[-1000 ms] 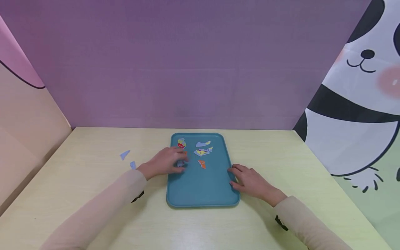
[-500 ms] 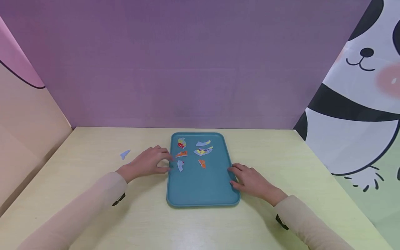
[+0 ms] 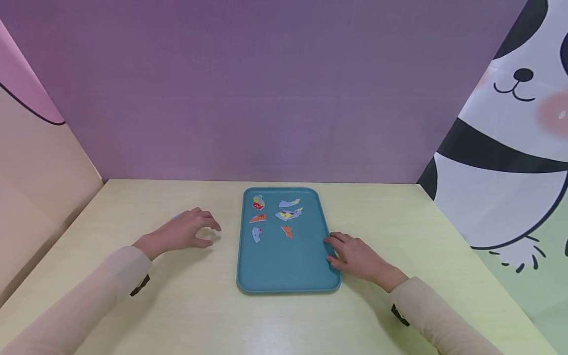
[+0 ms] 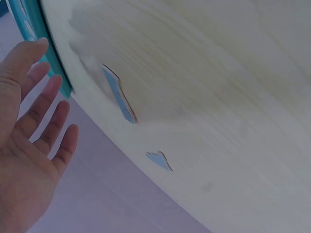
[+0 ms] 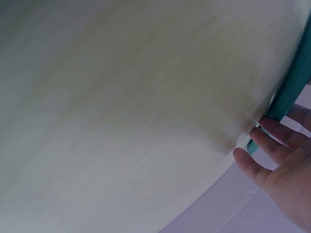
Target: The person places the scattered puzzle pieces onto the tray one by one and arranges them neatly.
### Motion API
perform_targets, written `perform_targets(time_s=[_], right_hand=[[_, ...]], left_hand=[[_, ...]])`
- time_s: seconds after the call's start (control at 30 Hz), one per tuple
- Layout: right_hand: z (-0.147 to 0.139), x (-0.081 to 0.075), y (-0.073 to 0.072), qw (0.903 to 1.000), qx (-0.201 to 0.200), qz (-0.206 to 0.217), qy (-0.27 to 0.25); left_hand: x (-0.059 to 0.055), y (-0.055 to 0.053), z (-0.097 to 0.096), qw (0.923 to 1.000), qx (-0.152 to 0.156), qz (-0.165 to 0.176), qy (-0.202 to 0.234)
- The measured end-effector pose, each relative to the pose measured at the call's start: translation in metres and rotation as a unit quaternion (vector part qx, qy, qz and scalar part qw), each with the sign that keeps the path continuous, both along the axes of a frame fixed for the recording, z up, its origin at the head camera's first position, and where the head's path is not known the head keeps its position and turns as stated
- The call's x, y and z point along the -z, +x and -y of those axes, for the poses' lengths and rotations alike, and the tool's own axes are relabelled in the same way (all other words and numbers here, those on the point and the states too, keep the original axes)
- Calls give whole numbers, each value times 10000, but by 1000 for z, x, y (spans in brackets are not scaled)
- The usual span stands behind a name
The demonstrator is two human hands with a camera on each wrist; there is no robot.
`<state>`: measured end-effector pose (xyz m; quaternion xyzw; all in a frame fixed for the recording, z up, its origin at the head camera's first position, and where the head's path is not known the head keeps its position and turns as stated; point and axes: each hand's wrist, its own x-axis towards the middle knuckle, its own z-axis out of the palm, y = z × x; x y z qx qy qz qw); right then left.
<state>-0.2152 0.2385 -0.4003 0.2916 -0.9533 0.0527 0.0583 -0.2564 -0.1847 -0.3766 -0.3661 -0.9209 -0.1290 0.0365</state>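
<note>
My left hand (image 3: 182,231) is over the table left of the blue tray (image 3: 288,271), fingers spread with nothing in them. In the left wrist view, a long light-blue puzzle piece (image 4: 118,94) and a smaller light-blue piece (image 4: 159,160) lie on the table; the head view mostly hides them behind that hand. On the tray, the left column has a red-and-yellow piece (image 3: 259,202), an orange piece (image 3: 257,218) and a pale-blue piece (image 3: 256,234). On its right are a blue strip (image 3: 289,203), a yellow-and-purple piece (image 3: 289,214) and another orange piece (image 3: 287,232). My right hand (image 3: 359,259) rests its fingertips on the tray's right edge.
The tray lies on a pale wooden table (image 3: 284,325). A purple backdrop (image 3: 266,98) rises behind the table's far edge, and a panel with a panda picture (image 3: 501,143) stands along the right side.
My left hand has moved left, off the tray and out over the table, uncovering the pale-blue and orange pieces and now covering the loose blue ones. The right hand has stayed at the tray's edge.
</note>
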Motion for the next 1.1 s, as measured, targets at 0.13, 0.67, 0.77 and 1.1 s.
perform_targets(time_s=[0.13, 0.67, 0.77, 1.1], right_hand=[[-1, 0, -1, 10000, 16, 34, 15], [-1, 2, -1, 10000, 11, 9, -5], [-1, 2, -1, 10000, 20, 16, -12], [-1, 4, -2, 10000, 31, 26, -10]], left_hand=[[0, 1, 12, 9996, -57, 257, -48], [9, -3, 47, 9978, -281, 596, -46], [10, -3, 51, 9981, -262, 560, -33], [12, -7, 54, 9985, -242, 481, 57]])
